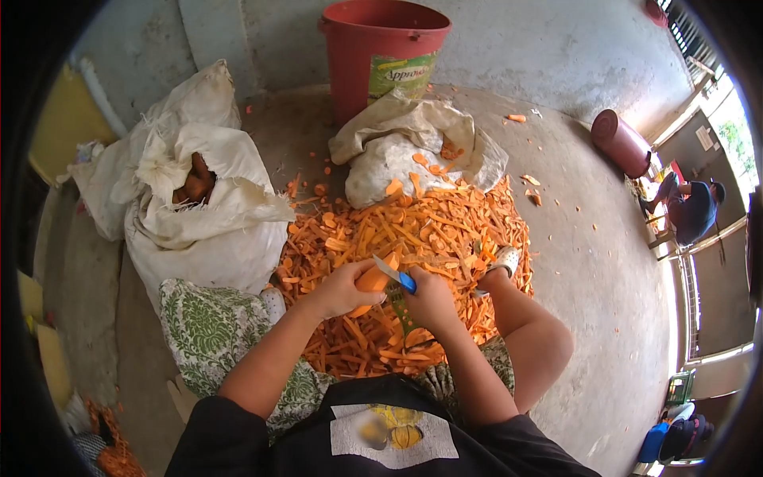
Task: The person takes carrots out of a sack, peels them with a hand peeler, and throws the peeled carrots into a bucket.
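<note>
My left hand (340, 291) is closed around a thick, bright orange carrot (370, 281) above the heap. My right hand (433, 300) grips a knife (407, 281) by its blue handle; the blade points up and left and lies across the carrot, close to its upper end. Just below my right hand is a green thing (403, 308) with slots, partly hidden, whose kind I cannot make out. Under both hands spreads a large heap of orange peelings and round slices (373, 234), between my legs.
White sacks (203, 242) stand at the left, one open with reddish-brown roots (195, 181) inside. A crumpled sack (389, 163) and a red bucket (373, 60) are ahead. A dark red container (621, 143) lies at right; another person (690, 211) sits far right.
</note>
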`<state>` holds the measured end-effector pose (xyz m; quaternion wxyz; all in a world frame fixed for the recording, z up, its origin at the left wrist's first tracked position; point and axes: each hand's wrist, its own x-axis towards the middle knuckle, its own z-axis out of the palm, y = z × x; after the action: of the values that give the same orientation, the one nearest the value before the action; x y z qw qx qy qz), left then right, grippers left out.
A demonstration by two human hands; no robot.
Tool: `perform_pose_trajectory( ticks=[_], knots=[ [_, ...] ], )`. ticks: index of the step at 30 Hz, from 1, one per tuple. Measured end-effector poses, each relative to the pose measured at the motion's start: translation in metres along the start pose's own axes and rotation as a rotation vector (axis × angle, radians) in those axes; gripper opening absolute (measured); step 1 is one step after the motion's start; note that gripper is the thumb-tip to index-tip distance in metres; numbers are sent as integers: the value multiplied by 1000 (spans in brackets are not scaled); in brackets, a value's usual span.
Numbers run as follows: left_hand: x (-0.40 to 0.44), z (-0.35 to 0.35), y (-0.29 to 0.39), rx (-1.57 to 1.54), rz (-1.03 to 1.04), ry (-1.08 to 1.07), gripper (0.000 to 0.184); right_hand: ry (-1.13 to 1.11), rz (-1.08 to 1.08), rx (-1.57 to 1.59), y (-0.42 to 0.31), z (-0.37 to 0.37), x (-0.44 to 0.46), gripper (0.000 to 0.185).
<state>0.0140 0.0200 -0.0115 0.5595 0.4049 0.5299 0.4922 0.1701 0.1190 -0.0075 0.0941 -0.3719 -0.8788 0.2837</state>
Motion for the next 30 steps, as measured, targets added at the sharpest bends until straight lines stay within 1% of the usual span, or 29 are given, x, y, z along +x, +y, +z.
perform_pose_trajectory(
  ticks=[1,3,4,5,6,8,9,10,11,12,13,14,15,17,18,19,20,21,23,24,25,26,27,28,29,30],
  knots=[
    [0,0,0,1,-1,0,45,-5,29,1,1,1,2,13],
    [0,1,-1,129,-16,13,42,-10,59,1,16,12,8,13],
    [-4,4,6,128,-15,14,42,11,172,111,37,27,16,15],
    [-12,10,20,152,55,-151,42,32,284,221,50,34,20,19],
    [-18,15,30,178,122,-321,41,-101,395,185,56,22,21,27],
    [-19,15,33,151,134,-305,40,-225,403,-41,87,40,35,32],
    [-15,11,26,172,177,-193,36,-224,404,-38,86,47,36,32],
    [-12,9,21,191,220,-78,33,-265,456,98,79,58,36,32],
    [-10,8,20,233,278,-52,29,-307,506,234,74,70,35,32],
    [-9,11,19,234,278,-48,29,-242,283,332,77,95,29,31],
    [-7,17,20,216,348,-24,30,-191,55,425,81,119,24,31],
    [-6,20,21,199,417,-3,32,-189,54,429,69,120,22,31],
    [-5,20,21,203,417,-8,32,-178,77,597,59,119,23,30],
    [-4,22,20,602,583,100,35,-150,126,928,46,115,24,27],
    [-5,23,20,600,584,95,35,-138,149,1093,41,111,24,26],
    [-7,23,21,645,546,212,35,-126,171,1258,33,103,24,25],
    [-9,22,21,689,506,330,35,-127,171,1258,28,92,23,25],
    [-9,19,22,636,470,347,37,-117,303,1250,21,73,24,22],
    [-8,11,20,641,459,361,38,-93,532,1202,22,56,29,21],
    [-7,8,18,645,447,374,40,-95,532,1201,19,52,30,21],
    [-6,5,15,665,404,372,43,-7,519,1086,13,47,28,20],
    [-6,4,13,666,403,375,43,79,503,971,9,43,27,21],
    [-6,4,11,671,285,382,43,77,502,971,8,42,26,21],
    [-6,3,10,674,166,388,44,133,430,781,7,41,25,20],
    [-5,4,8,674,166,388,44,187,357,591,6,40,24,20],
    [-4,5,7,748,82,358,45,186,358,591,0,35,20,20]
  ],
)
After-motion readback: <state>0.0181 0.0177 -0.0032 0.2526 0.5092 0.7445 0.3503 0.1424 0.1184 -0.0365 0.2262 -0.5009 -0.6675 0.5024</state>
